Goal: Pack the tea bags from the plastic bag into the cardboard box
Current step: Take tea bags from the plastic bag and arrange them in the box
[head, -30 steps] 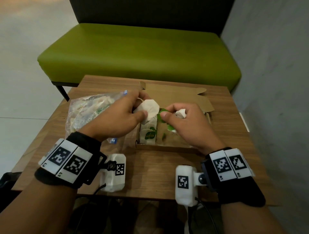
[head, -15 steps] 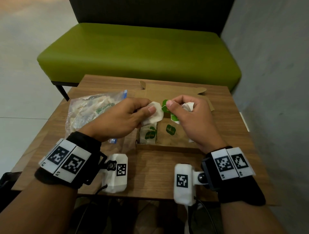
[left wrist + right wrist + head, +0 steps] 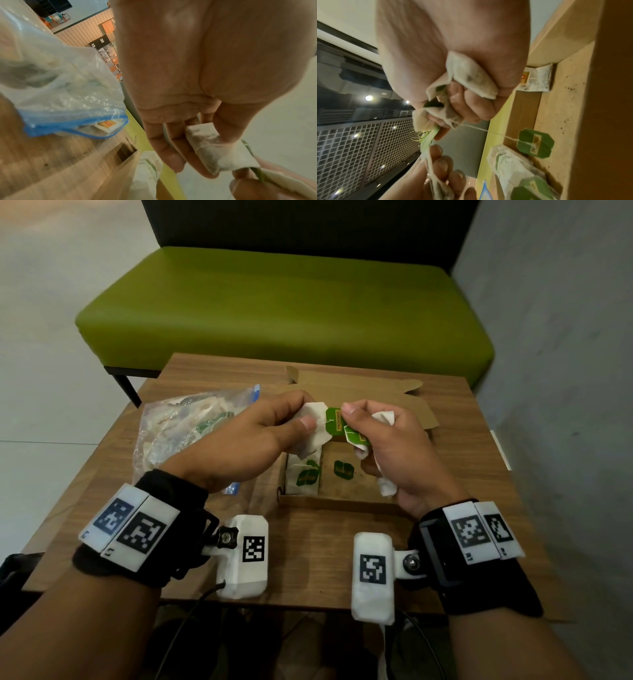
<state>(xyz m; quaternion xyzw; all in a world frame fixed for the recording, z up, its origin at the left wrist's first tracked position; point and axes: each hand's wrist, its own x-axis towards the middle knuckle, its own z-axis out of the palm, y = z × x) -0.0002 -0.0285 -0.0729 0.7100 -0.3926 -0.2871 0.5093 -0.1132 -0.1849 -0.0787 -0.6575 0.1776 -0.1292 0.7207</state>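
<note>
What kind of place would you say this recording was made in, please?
Probably a lounge or lobby seating corner: a long green upholstered bench behind a small wooden table, pale polished floor, and numbered wall panels beyond.

The left hand point(image 3: 239, 440) covers the near right corner of the clear plastic zip bag point(image 3: 178, 426), and what lies inside it shows only as pale, blurred shapes. The right hand point(image 3: 394, 453) hides the right part of the open brown cardboard box point(image 3: 342, 501), so what lies in that part cannot be told. The white tea bags bunched in the right hand point(image 3: 471, 75) are mostly buried in the fist; their number is unclear. In the left wrist view the white tea bag pinched by the left hand point(image 3: 217, 152) is partly behind the thumb. The wooden table point(image 3: 308, 559) runs out of sight under both forearms.
</note>
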